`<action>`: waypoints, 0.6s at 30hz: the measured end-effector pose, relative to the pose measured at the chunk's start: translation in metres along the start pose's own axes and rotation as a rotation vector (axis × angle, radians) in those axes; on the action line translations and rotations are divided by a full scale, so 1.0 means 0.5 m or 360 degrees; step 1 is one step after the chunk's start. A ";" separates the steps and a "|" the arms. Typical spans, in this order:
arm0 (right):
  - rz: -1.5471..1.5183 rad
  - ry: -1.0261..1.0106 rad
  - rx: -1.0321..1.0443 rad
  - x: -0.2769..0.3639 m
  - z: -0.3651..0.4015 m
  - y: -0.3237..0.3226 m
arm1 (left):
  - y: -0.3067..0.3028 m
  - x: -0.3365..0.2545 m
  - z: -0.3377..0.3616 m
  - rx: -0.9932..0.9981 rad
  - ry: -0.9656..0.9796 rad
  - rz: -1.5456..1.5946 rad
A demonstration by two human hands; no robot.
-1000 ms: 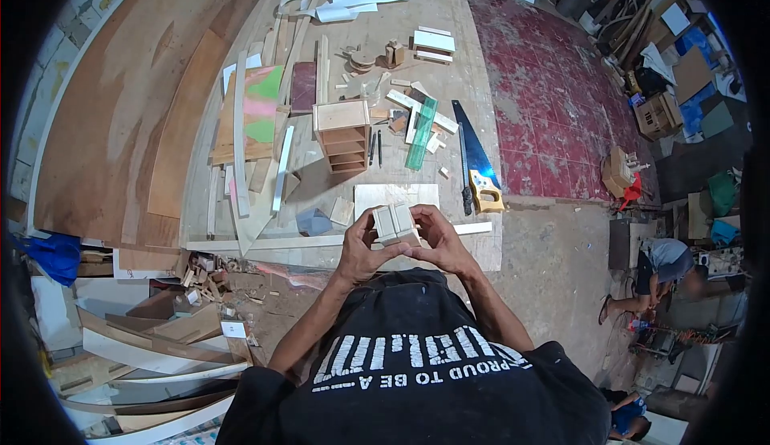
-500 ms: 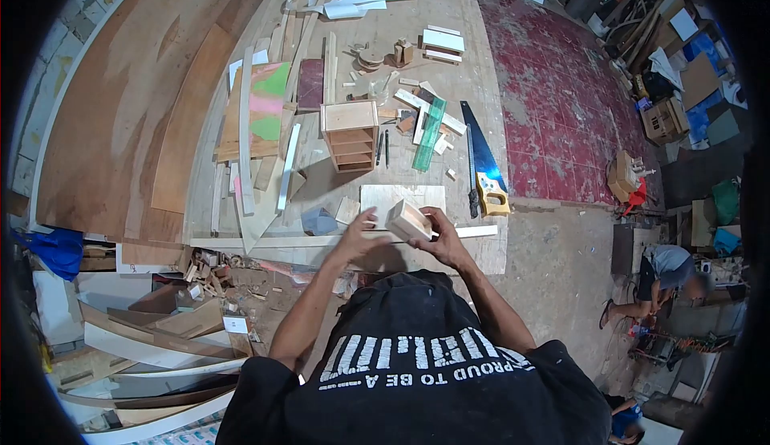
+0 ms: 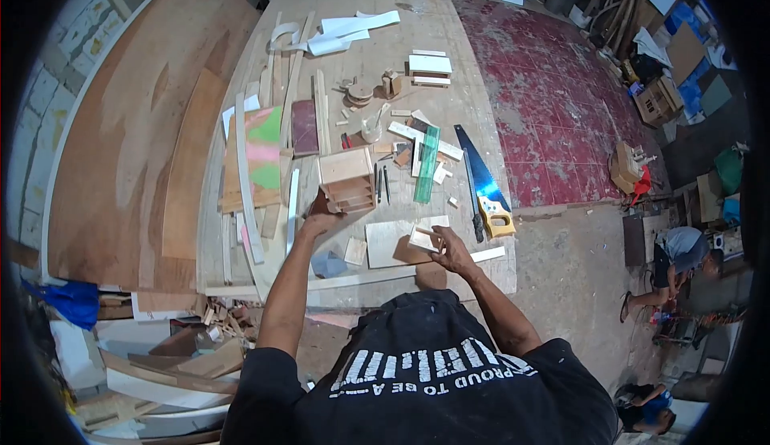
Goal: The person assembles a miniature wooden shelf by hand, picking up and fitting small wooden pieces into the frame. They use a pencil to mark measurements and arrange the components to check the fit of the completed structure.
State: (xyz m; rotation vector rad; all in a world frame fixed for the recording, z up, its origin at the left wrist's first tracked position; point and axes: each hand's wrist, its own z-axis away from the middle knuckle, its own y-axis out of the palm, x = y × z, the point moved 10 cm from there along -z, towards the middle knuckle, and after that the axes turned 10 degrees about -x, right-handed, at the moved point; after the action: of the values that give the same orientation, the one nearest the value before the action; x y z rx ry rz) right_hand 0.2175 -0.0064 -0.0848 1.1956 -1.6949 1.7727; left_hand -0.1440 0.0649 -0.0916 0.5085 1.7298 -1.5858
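My left hand (image 3: 323, 216) is against the lower left side of a small wooden cabinet (image 3: 346, 169) with open shelf slots. Its fingers are partly hidden behind the cabinet and appear to grip it. My right hand (image 3: 454, 252) holds a small open-topped wooden drawer (image 3: 423, 238) by its right end, over a pale flat board (image 3: 387, 246). A small wood block (image 3: 355, 251) and a grey-blue scrap (image 3: 328, 264) lie left of that board. Dark pencil-like sticks (image 3: 382, 184) lie just right of the cabinet.
A handsaw (image 3: 483, 184) and a green ruler (image 3: 427, 164) lie to the right among wood offcuts. Long strips (image 3: 247, 184) and a painted board (image 3: 263, 152) line the left. A long batten (image 3: 361, 277) runs along the near edge. Two other people (image 3: 680, 256) crouch at far right.
My left hand has moved from beside the drawer forward to the cabinet. The drawer, still in my right hand, has turned and come over the pale board. The camera view has shifted.
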 end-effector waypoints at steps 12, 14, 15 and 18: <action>0.0001 0.0174 0.0181 -0.041 -0.005 0.024 | -0.065 -0.081 -0.023 0.0345 -0.0202 0.0692; 0.0035 0.0224 0.0240 -0.043 -0.005 0.032 | -0.053 -0.031 0.001 0.0594 -0.0568 0.0416; 0.0047 0.0183 0.0236 -0.039 -0.006 0.030 | -0.055 -0.031 0.014 0.0622 -0.0610 0.0526; 0.0066 0.0142 0.0236 -0.040 -0.005 0.037 | -0.027 0.059 0.028 0.0706 -0.0698 0.0272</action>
State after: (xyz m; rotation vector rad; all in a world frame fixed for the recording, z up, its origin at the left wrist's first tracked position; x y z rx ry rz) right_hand 0.2133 -0.0019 -0.1116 1.1308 -1.5720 1.9760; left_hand -0.1699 0.0438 -0.1036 0.4596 0.9886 -1.7980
